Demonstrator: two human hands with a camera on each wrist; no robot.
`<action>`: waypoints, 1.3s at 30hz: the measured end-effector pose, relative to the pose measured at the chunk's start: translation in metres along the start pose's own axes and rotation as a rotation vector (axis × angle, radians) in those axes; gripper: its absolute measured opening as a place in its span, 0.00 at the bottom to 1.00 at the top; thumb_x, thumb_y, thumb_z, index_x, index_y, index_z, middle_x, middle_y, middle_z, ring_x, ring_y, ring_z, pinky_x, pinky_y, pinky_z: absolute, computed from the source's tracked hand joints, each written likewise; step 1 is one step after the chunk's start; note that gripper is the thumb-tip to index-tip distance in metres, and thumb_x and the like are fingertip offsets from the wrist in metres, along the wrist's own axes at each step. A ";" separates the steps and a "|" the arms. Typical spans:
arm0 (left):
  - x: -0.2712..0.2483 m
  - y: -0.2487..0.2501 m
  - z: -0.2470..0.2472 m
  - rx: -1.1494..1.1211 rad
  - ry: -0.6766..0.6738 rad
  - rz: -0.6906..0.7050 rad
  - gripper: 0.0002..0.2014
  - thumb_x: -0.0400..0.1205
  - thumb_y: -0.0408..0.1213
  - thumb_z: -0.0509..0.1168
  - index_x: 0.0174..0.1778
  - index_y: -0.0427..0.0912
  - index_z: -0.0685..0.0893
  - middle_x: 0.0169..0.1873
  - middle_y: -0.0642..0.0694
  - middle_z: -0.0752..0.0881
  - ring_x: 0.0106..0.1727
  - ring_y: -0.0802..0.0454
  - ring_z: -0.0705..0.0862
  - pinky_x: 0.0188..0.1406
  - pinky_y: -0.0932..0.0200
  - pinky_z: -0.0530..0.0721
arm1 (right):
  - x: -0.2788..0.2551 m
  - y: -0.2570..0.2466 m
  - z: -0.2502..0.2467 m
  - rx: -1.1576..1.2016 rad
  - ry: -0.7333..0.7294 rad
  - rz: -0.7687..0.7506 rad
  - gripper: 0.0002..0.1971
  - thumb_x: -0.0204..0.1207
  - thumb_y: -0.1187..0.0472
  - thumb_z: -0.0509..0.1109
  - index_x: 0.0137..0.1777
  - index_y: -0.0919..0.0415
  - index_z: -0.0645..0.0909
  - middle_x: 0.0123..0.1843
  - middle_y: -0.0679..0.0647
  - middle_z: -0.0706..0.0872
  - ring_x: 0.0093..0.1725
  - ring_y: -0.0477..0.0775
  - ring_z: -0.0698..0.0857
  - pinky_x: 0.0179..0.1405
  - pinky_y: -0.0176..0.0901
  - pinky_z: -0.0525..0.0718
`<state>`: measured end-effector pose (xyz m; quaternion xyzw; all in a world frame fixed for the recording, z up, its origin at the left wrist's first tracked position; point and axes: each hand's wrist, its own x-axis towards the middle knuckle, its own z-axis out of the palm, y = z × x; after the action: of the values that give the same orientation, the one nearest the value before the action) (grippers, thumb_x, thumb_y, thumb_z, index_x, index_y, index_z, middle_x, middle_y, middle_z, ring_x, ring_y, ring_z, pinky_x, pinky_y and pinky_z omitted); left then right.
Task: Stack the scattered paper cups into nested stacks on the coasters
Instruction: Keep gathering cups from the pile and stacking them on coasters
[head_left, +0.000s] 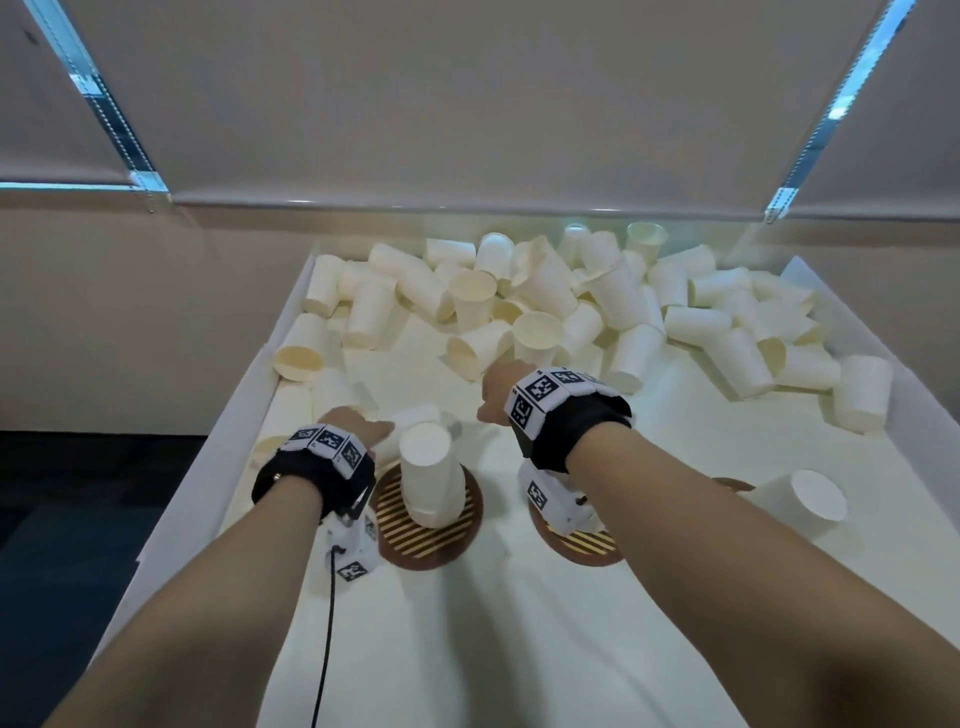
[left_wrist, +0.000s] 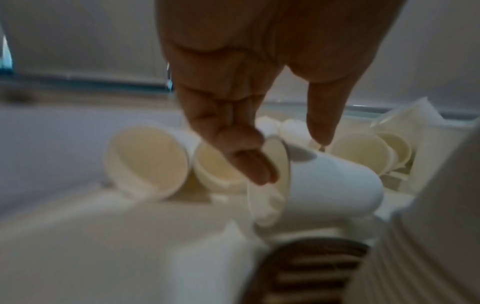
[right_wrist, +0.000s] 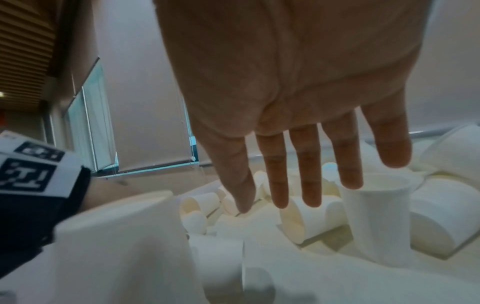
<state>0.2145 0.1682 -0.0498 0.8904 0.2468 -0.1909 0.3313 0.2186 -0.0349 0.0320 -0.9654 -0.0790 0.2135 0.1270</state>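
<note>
Many white paper cups (head_left: 545, 296) lie scattered at the far end of the white tray (head_left: 244, 410). An upside-down nested stack (head_left: 428, 467) stands on the left striped coaster (head_left: 436, 545). Just behind it a single cup (head_left: 421, 413) lies on its side. My left hand (head_left: 382, 431) reaches to that cup (left_wrist: 327, 181) with straight fingers (left_wrist: 257, 170) at its rim and the thumb above its wall. My right hand (head_left: 493, 395) hovers farther back, its fingers (right_wrist: 309, 174) straight and spread over an upright cup (right_wrist: 374, 216) and holding nothing.
A second coaster (head_left: 582, 545) lies under my right wrist. A third coaster (head_left: 732, 486) shows behind my right forearm, with another upside-down stack (head_left: 800, 501) beside it. The tray's walls rise at left and right (head_left: 810, 280). Bare tray floor lies near me.
</note>
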 end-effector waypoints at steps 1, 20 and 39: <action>0.001 -0.002 0.000 -0.097 -0.013 0.006 0.14 0.77 0.46 0.69 0.40 0.36 0.82 0.40 0.39 0.87 0.45 0.41 0.88 0.49 0.53 0.85 | 0.004 -0.001 0.001 0.009 -0.021 0.001 0.20 0.77 0.57 0.67 0.66 0.65 0.78 0.67 0.64 0.81 0.66 0.65 0.80 0.59 0.52 0.78; 0.028 -0.008 -0.011 0.386 0.204 0.207 0.23 0.77 0.24 0.61 0.65 0.51 0.79 0.77 0.47 0.63 0.73 0.40 0.65 0.68 0.47 0.74 | 0.037 -0.007 -0.004 0.149 0.035 0.014 0.35 0.67 0.63 0.77 0.75 0.58 0.68 0.72 0.60 0.75 0.70 0.62 0.75 0.66 0.49 0.75; -0.048 0.059 -0.053 -0.470 0.106 0.650 0.19 0.81 0.20 0.59 0.65 0.42 0.79 0.43 0.47 0.82 0.38 0.53 0.79 0.26 0.76 0.79 | -0.009 -0.016 -0.040 0.726 0.271 -0.333 0.31 0.61 0.57 0.83 0.65 0.49 0.78 0.55 0.47 0.82 0.52 0.50 0.82 0.51 0.38 0.83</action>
<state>0.2187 0.1509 0.0415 0.8307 0.0061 0.0319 0.5558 0.2262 -0.0301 0.0755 -0.8515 -0.1361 0.0752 0.5007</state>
